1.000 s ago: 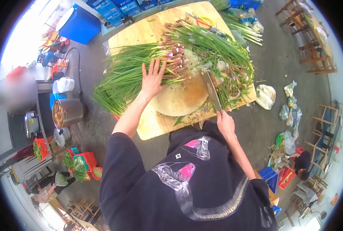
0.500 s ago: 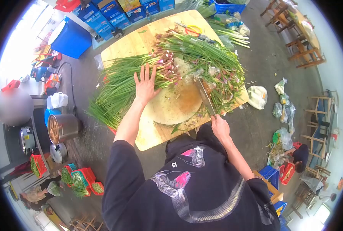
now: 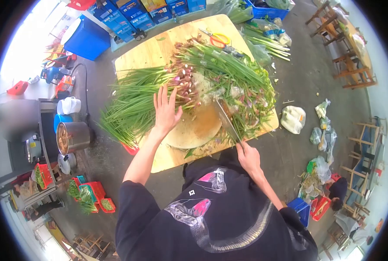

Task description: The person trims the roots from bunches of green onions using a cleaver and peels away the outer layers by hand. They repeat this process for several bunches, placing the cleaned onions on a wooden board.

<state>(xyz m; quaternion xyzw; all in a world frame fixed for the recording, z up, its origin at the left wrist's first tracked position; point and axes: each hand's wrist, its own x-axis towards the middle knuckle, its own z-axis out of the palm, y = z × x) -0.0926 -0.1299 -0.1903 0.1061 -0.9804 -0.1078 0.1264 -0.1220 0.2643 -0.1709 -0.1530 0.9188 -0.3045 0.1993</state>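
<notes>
Several red baskets [image 3: 99, 189] holding greens [image 3: 107, 204], right hand [image 3: 249, 160] gripping knife [image 3: 228, 121]

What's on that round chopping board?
Green stalks lie across parts of the round board, with the knife at its right edge. Its far rim is hidden under the stalks.

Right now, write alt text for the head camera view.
A person's right hand grips a large knife at a round chopping board, while the left hand spreads over green onions on a wooden table, scissors beyond.
</notes>
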